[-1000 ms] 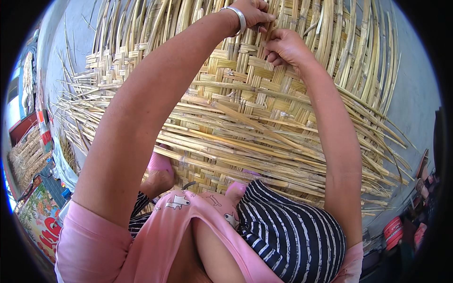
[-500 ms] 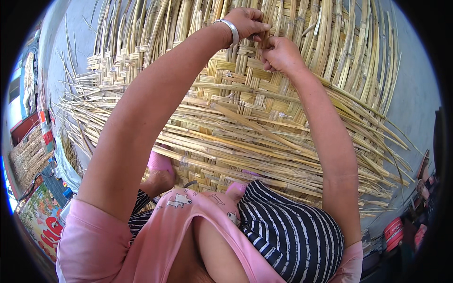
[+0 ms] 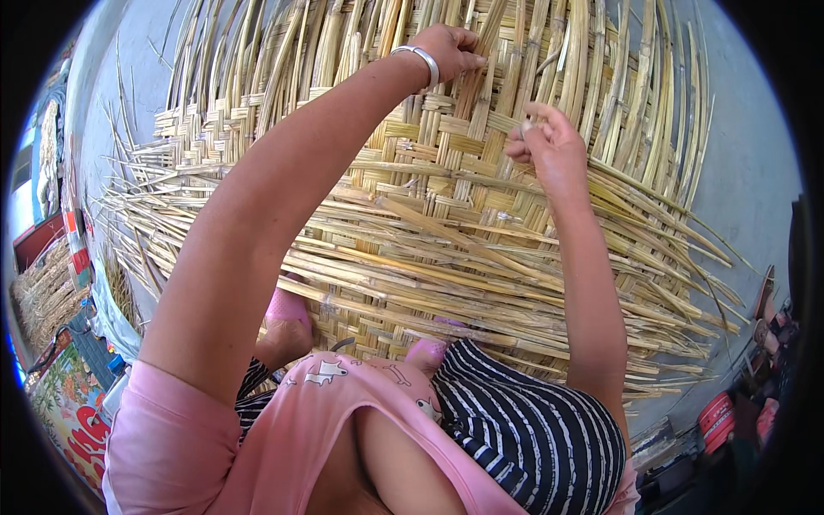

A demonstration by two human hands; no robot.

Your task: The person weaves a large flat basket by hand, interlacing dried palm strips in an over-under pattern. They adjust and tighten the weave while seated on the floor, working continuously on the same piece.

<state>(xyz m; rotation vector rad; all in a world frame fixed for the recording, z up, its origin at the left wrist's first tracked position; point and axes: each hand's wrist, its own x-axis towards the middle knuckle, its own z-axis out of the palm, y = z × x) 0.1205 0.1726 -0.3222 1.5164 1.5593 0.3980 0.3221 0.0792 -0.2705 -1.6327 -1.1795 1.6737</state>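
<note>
A large half-woven mat of split reed strips [image 3: 451, 137] spreads out in front of me, its plaited middle showing an over-and-under pattern. At its far part, my left hand [image 3: 445, 51], with a silver bangle at the wrist, has fingers and thumb closed about an upright reed strip [image 3: 469, 90]. Some of the fingertips are hidden behind the strips. My right hand [image 3: 554, 148] is lifted over the mat, to the right of the left one. Its fingers are loosely bent and apart, with no strip visible in them.
Loose reed strips [image 3: 429, 275] lie crosswise over the near part of the mat. Long free ends [image 3: 652, 103] fan out at the far right. My feet in pink shoes [image 3: 287, 307] rest at the near edge. A red container [image 3: 717, 421] stands at the lower right, a straw bundle [image 3: 45, 287] at the left.
My right hand has come away from the strip beside the left hand, moving right and toward me, and its fingers have parted. The left hand has stayed almost in place.
</note>
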